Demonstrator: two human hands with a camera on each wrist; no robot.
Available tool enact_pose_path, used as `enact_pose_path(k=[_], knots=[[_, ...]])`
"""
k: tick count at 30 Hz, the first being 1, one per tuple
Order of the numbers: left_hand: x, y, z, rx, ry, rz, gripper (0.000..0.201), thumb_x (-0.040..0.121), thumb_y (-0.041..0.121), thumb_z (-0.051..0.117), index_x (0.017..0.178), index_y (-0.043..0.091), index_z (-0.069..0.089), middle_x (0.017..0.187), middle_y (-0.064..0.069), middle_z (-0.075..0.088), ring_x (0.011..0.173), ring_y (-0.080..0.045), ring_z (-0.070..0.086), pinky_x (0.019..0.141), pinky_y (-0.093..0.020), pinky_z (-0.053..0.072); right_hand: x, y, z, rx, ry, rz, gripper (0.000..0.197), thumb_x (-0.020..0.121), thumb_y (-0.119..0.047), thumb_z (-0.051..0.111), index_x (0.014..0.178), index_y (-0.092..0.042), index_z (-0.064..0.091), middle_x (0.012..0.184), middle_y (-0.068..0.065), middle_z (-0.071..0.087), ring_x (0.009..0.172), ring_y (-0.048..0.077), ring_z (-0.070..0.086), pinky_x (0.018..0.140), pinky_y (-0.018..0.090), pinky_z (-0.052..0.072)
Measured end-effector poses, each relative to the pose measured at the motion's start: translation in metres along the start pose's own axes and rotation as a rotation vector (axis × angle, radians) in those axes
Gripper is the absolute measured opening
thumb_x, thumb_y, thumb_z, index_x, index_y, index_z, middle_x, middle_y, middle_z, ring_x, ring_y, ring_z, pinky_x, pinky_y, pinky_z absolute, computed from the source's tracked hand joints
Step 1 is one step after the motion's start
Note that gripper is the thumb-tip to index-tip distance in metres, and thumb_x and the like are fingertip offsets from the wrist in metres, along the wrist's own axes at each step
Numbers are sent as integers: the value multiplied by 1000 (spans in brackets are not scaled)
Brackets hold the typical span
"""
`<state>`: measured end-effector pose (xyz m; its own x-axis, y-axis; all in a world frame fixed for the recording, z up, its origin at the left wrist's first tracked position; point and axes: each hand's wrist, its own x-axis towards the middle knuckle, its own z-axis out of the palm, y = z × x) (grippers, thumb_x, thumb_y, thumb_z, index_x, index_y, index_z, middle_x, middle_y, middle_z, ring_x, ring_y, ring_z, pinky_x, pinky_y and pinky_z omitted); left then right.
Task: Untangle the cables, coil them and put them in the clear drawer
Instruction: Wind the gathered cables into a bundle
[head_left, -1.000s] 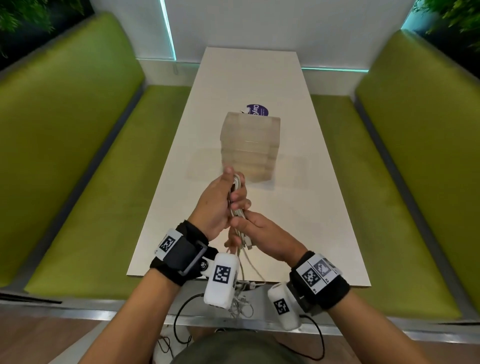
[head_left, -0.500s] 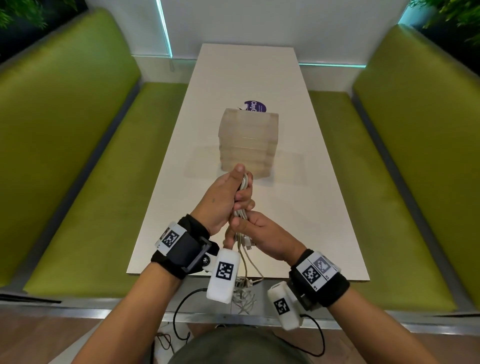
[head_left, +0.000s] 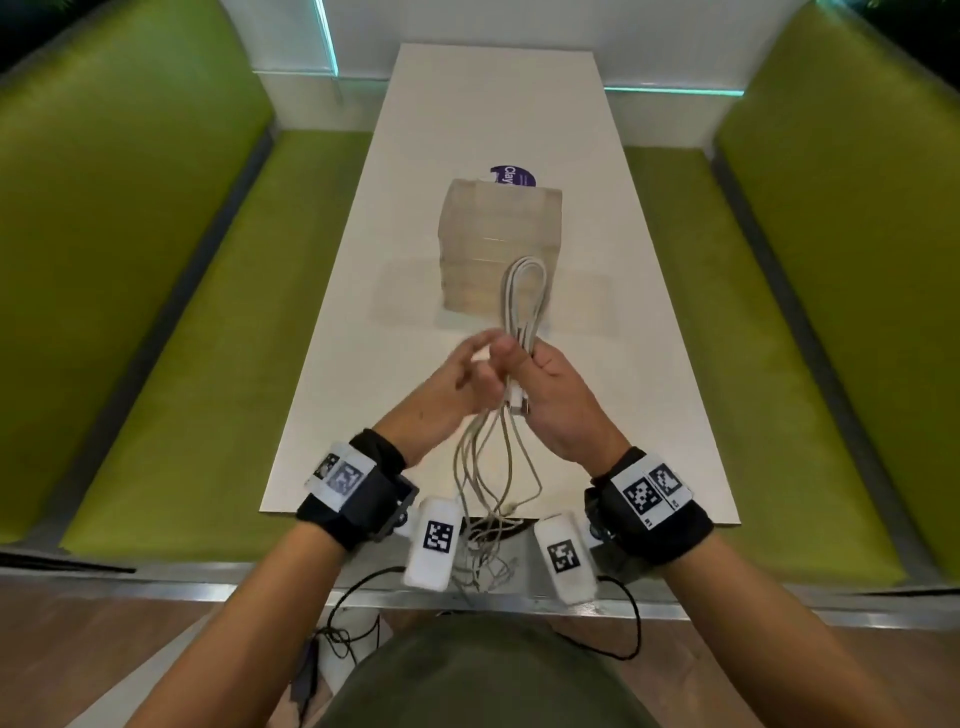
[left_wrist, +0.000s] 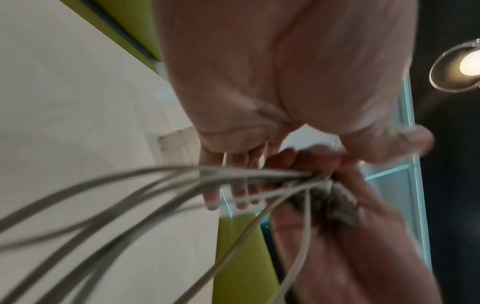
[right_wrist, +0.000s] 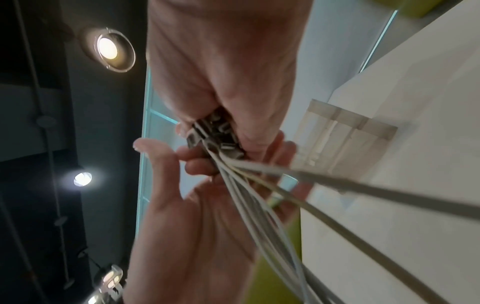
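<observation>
Several white cables (head_left: 525, 291) are bunched together. My right hand (head_left: 540, 374) grips the bunch at its middle, and a folded loop stands up above the fist. In the right wrist view the right hand (right_wrist: 233, 127) also pinches the metal connectors (right_wrist: 215, 135). My left hand (head_left: 478, 358) is just left of the bunch with straight fingers (left_wrist: 233, 185), blurred, the cables (left_wrist: 130, 185) running past them. Loose ends hang down into a tangle (head_left: 488, 551) below the table edge. The clear drawer unit (head_left: 493, 234) stands shut on the table behind the hands.
The long white table (head_left: 493, 104) runs away from me between two green benches (head_left: 171, 312). A purple round sticker (head_left: 511, 176) lies behind the drawer unit. Black wires (head_left: 353, 623) trail on the floor by my body.
My left hand has let go of the top of the bunch and drawn back to the left. The right hand has risen, and the loop now stands free above it.
</observation>
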<state>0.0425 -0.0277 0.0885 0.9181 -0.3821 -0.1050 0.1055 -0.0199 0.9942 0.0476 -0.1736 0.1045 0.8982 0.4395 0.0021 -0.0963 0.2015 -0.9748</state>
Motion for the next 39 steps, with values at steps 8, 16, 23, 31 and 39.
enact_pose_path(k=[8, 16, 23, 31, 39], knots=[[-11, -6, 23, 57, 53, 68, 19, 96, 24, 50, 113, 31, 45, 55, 9, 55, 48, -14, 53, 56, -26, 46, -1, -14, 1, 134, 96, -29, 24, 91, -35, 46, 82, -13, 50, 68, -2, 58, 73, 19, 63, 70, 34, 53], [-25, -20, 22, -117, -20, -53, 33, 89, 44, 50, 69, 19, 56, 51, 7, 25, 43, -9, 20, 43, -19, 22, 1, -17, 4, 149, 95, 9, 25, 98, -31, 42, 86, -11, 51, 54, -7, 38, 48, 12, 44, 52, 30, 35], [-27, -17, 15, -53, -43, -86, 38, 88, 41, 53, 56, 22, 49, 44, 3, 31, 36, -11, 27, 42, -19, 26, -1, -20, 0, 119, 2, 34, 30, 96, -36, 44, 104, -12, 60, 57, -4, 37, 52, 14, 44, 58, 29, 40], [-28, -15, 15, -123, -117, -186, 39, 90, 43, 45, 68, 12, 54, 44, 4, 33, 35, -10, 29, 40, -19, 27, -4, -25, -18, -21, 25, 33, 26, 93, -36, 45, 85, -13, 53, 53, -8, 42, 55, 16, 55, 61, 31, 37], [-25, -4, 8, -195, -207, -261, 41, 89, 41, 43, 67, 8, 57, 43, 1, 35, 33, -11, 28, 38, -21, 22, -5, -52, -33, -256, -140, 32, 27, 95, -28, 46, 93, -4, 59, 55, 0, 42, 56, 18, 53, 59, 24, 42]])
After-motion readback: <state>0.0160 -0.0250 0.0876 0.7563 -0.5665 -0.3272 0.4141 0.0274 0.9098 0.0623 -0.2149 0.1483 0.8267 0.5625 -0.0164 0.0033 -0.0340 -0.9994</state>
